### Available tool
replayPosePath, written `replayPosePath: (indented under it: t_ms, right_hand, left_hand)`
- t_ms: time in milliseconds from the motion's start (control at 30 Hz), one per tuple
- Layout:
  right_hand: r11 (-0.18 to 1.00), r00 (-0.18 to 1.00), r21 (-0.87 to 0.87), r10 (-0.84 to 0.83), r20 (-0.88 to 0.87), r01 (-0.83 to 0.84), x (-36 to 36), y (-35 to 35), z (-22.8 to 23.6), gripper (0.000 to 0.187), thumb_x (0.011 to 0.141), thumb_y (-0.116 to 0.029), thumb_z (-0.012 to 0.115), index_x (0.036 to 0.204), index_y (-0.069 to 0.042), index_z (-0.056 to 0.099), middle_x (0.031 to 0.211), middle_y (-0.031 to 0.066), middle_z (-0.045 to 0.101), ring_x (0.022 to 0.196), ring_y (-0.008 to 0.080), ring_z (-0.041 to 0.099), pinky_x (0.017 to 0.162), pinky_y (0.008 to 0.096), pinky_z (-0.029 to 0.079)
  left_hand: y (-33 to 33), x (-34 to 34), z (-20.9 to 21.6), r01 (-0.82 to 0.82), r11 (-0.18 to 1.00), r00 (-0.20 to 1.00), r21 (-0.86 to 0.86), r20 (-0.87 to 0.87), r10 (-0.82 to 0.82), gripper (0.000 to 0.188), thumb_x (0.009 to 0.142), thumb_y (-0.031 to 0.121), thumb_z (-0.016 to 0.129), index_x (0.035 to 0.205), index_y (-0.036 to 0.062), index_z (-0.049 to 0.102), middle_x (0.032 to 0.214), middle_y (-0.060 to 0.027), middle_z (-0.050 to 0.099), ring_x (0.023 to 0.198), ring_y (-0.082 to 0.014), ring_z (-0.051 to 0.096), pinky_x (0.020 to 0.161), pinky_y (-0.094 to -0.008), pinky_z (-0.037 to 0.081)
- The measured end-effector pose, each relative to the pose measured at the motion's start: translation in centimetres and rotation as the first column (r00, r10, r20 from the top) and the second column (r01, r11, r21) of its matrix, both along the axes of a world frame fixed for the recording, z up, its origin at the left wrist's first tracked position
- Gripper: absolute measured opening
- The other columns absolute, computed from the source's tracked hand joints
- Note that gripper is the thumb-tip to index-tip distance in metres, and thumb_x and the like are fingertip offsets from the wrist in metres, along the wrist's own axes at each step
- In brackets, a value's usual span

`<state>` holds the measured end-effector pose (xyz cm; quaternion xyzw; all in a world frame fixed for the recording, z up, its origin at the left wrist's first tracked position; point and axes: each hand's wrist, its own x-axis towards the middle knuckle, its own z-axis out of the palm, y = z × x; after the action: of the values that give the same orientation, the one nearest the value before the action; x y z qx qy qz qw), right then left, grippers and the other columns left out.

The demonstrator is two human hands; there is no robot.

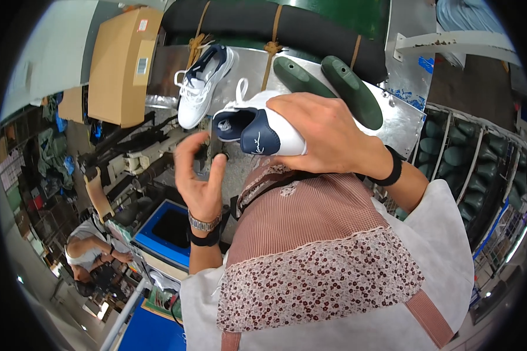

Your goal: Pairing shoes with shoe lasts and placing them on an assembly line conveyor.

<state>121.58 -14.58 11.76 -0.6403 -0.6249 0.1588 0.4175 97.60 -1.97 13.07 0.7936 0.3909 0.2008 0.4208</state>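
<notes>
We see a white sneaker with a navy heel (257, 131) held above the metal table (392, 111), its heel opening turned toward the left and its white laces sticking up behind it. The right hand (328, 137) has its grip wrapped over the top and side of this shoe, fingers curled around the body, so the shoe sits fully inside that grip. Just left of the grip, close to the shoe's heel but not touching it, the left hand (199, 175) is raised with its grip released, palm up and fingers loosely bent, holding nothing; a metal watch and a dark band sit at its wrist. Beyond the grip, farther from us, a second white and navy sneaker (204, 85) lies on the table. To the right of that, behind the gripping hand, two dark green shoe lasts (345, 88) lie side by side. A cardboard box (123, 64) stands well off to the left. Below the grip hangs a brown striped and flowered apron (316, 251), and a blue bin (164, 225) sits under the open hand.
</notes>
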Motion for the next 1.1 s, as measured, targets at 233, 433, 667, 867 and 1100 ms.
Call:
replayPosePath:
  t_ms: [233,433,667,867,1100]
  right_hand:
    - [0.994,0.999,-0.101,0.039,-0.027,-0.042,-1.5,0.6,0.7,0.062,0.065,-0.024,0.086,0.117,0.0,0.062,0.105,0.0171,0.07,0.094,0.0361,0.07,0.077,0.0421,0.057]
    - [0.995,0.989,-0.093,0.015,-0.147,-0.029,-2.3,-0.3,0.4,0.065,0.064,-0.025,0.087,0.118,-0.001,0.062,0.104,0.0176,0.07,0.09,0.0364,0.071,0.076,0.0423,0.058]
    - [0.991,0.972,0.034,0.135,-0.194,-0.131,-0.7,1.0,0.0,0.066,0.063,-0.025,0.088,0.119,0.0,0.063,0.106,0.0178,0.071,0.092,0.0365,0.071,0.077,0.0427,0.058]
    - [0.98,0.957,0.051,0.2,-0.212,-0.193,0.1,1.5,-0.9,0.063,0.063,-0.023,0.088,0.116,0.001,0.064,0.107,0.0171,0.071,0.092,0.0363,0.071,0.078,0.0422,0.058]
    - [0.928,0.844,0.078,0.366,-0.394,-0.365,2.0,3.6,-4.6,0.056,0.068,-0.028,0.086,0.112,-0.001,0.066,0.104,0.0166,0.07,0.09,0.038,0.069,0.079,0.0416,0.056]
  left_hand:
    - [-1.7,3.3,-0.9,0.22,0.83,0.842,-0.513,0.53,0.104,0.025,0.101,0.011,0.059,0.098,-0.0116,0.07,0.106,-0.0177,0.071,0.097,-0.0241,0.064,0.089,-0.0351,0.048]
    - [-0.3,2.8,-0.6,0.274,0.852,0.849,-0.446,0.529,0.003,0.017,0.095,0.009,0.069,0.093,-0.0067,0.072,0.102,-0.0182,0.072,0.097,-0.0249,0.066,0.087,-0.0347,0.05]
    - [1.4,3.9,0.7,0.489,0.871,0.841,-0.053,0.294,-0.454,0.067,0.06,0.023,0.096,0.119,-0.0001,0.071,0.124,-0.0166,0.07,0.115,-0.0339,0.064,0.099,-0.0412,0.05]
    - [1.0,4.8,1.2,0.432,0.902,0.87,0.006,0.263,-0.418,0.049,0.06,0.018,0.093,0.104,0.0034,0.077,0.105,-0.0108,0.076,0.101,-0.0301,0.069,0.088,-0.0392,0.054]
    - [1.1,6.4,-0.3,0.304,0.949,0.938,0.087,0.147,-0.314,0.041,0.066,0.008,0.09,0.104,0.0022,0.075,0.103,-0.0126,0.076,0.095,-0.0298,0.069,0.085,-0.0377,0.055]
